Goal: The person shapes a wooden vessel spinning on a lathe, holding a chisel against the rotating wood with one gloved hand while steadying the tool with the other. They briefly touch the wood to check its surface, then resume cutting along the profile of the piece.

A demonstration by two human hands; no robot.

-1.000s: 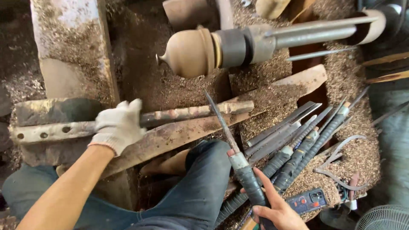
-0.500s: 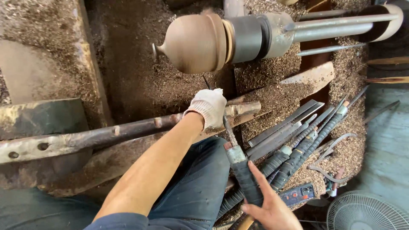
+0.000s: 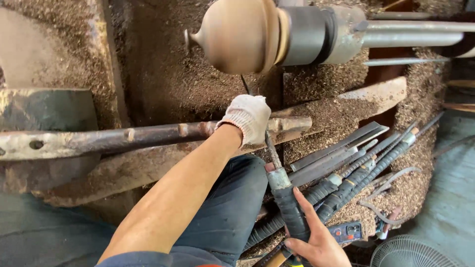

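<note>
— Where's the chisel?

— The long chisel (image 3: 277,178) runs up from my lap toward the rounded wooden workpiece (image 3: 240,34) on the lathe. My bare right hand (image 3: 311,237) is wrapped around its black taped handle.

— And your left hand?

— My gloved left hand (image 3: 247,116) is curled over the blade where it crosses the rusty tool rest bar (image 3: 148,136). More long chisels (image 3: 356,168) lie to my right in the sawdust (image 3: 346,111), a fan (image 3: 415,252) beyond them.

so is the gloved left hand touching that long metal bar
Touching: the head view shows the gloved left hand resting on the metal bar, fingers wrapped over it.
</note>
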